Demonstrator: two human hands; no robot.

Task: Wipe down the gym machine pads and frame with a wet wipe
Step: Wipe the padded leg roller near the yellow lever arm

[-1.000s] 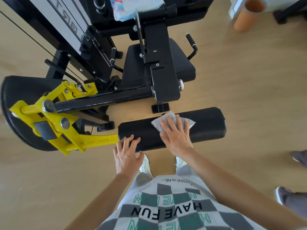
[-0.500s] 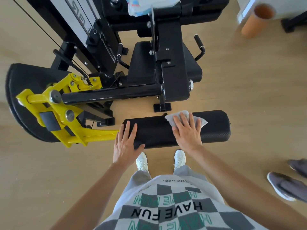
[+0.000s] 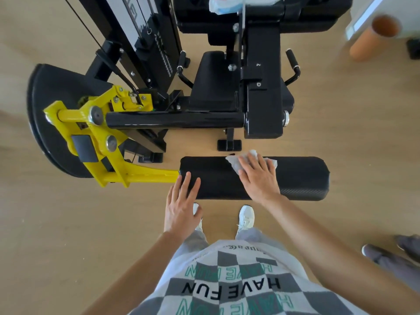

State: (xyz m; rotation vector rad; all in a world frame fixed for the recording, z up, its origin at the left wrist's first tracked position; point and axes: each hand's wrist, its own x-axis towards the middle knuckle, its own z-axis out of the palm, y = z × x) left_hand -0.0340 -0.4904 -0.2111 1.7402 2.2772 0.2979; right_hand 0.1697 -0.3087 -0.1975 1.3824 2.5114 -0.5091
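A long black roller pad point(image 3: 300, 176) lies across the middle of the view, fixed to a yellow lever arm point(image 3: 145, 176) of the gym machine. My right hand point(image 3: 259, 178) lies flat with straight fingers on the pad's top, pressing a white wet wipe point(image 3: 234, 162) that sticks out under the fingertips. My left hand point(image 3: 181, 201) rests with straight fingers on the pad's left end, holding nothing.
Beyond the pad stand the black frame bar point(image 3: 172, 119), the seat pad point(image 3: 213, 80) with side handles and the weight stack point(image 3: 156, 42). A wipes pack point(image 3: 225, 4) lies on the upper pad. An orange roller point(image 3: 372, 37) is far right. Another person's shoes point(image 3: 391, 255) are at the lower right.
My right hand has slid the wipe rightward along the pad. My left hand's fingers have straightened and it stays at the pad's left end. The camera view has shifted.
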